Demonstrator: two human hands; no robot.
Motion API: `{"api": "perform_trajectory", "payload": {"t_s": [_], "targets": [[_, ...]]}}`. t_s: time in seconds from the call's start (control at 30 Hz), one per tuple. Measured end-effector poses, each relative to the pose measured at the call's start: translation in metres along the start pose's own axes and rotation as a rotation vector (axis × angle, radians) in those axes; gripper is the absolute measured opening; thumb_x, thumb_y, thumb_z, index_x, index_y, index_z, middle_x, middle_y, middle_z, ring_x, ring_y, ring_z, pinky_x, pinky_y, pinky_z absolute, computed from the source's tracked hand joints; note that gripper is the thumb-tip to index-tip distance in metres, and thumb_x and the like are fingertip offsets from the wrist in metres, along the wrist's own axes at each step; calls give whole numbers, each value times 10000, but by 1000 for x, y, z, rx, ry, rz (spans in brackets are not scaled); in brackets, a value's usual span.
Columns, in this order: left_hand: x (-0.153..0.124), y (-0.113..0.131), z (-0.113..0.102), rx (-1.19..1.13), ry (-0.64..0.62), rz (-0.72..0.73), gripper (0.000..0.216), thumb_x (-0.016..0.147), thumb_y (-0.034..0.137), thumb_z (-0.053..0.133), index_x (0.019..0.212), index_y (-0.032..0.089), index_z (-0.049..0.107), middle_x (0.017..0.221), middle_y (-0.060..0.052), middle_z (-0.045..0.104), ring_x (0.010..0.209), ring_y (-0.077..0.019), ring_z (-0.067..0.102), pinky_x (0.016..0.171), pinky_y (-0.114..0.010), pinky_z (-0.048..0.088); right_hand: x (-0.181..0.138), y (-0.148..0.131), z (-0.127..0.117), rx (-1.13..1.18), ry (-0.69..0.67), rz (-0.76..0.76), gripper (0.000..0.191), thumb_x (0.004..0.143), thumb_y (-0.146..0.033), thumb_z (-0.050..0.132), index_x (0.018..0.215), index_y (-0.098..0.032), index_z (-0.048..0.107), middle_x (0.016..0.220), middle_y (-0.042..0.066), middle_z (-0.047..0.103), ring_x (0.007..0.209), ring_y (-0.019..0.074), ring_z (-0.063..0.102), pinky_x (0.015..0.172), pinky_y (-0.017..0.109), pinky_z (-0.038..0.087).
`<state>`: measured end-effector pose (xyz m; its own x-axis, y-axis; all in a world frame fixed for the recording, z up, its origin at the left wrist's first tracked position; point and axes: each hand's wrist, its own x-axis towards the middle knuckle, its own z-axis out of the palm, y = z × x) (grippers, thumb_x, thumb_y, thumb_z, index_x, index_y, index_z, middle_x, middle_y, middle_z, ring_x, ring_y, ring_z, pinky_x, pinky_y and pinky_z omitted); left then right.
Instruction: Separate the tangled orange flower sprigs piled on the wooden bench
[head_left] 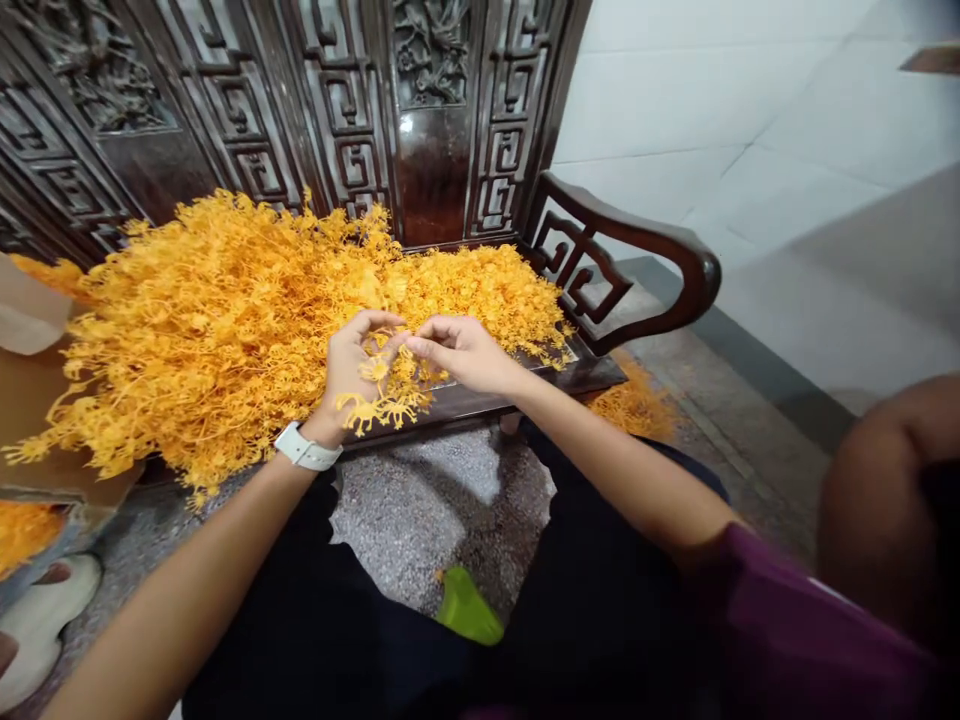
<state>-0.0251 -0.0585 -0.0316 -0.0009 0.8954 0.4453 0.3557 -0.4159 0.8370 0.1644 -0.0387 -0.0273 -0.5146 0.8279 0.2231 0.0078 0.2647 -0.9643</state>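
Observation:
A yellow-orange plastic flower sprig hangs below my left hand, whose fingers are curled round its upper part. My right hand meets the left at the fingertips, thumb and forefinger pinched together at the sprig; the exact point of grip is too small to make out. Behind both hands, a big heap of the same sprigs covers the bench seat on the left. A lower pile of yellow-orange pieces lies on the right part of the seat. My left wrist wears a white watch.
The dark carved wooden bench has a curved armrest on the right. A cardboard box stands at the left. More orange pieces lie on the floor beyond the bench. A green object is between my legs. Another person's knee is at right.

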Motion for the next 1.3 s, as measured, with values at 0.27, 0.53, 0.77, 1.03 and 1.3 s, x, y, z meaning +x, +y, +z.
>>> {"api": "perform_trajectory", "payload": {"t_s": [0.27, 0.53, 0.77, 1.03, 1.3], "targets": [[17, -12, 16, 78, -206, 85, 253, 959, 437, 654, 995, 206, 749, 968, -74, 752, 766, -186, 647, 692, -318, 495, -17, 4, -42, 45, 112, -48, 343, 904, -505, 730, 882, -216, 546, 773, -12, 550, 686, 124, 535, 644, 312, 442], [22, -3, 31, 112, -295, -104, 536, 889, 533, 723, 561, 184, 481, 529, 50, 350, 518, -96, 311, 503, -270, 229, -4, -3, -58, 75, 112, -72, 303, 898, -429, 744, 854, -213, 537, 760, -21, 566, 693, 114, 517, 672, 306, 447], [24, 17, 34, 111, -312, 30, 573, 939, 323, 650, 530, 185, 274, 523, 58, 242, 496, -72, 241, 478, -267, 184, 1, 0, -63, 345, 98, 2, 366, 847, -462, 825, 854, -203, 567, 739, -34, 576, 654, 103, 542, 643, 287, 467], [22, 18, 35, 279, -318, 331, 484, 937, 115, 573, 567, 171, 266, 525, 59, 284, 477, -58, 286, 502, -279, 216, -10, 7, -64, 362, 31, -77, 341, 850, -361, 854, 834, -199, 554, 778, -11, 616, 667, 106, 554, 627, 276, 448], [16, 21, 23, 421, -309, 483, 438, 927, 94, 563, 589, 190, 302, 576, 48, 315, 529, -88, 294, 541, -313, 217, -17, -4, -65, 218, 6, -232, 240, 918, -251, 773, 844, -190, 553, 814, 7, 623, 675, 97, 544, 608, 253, 429]]}}
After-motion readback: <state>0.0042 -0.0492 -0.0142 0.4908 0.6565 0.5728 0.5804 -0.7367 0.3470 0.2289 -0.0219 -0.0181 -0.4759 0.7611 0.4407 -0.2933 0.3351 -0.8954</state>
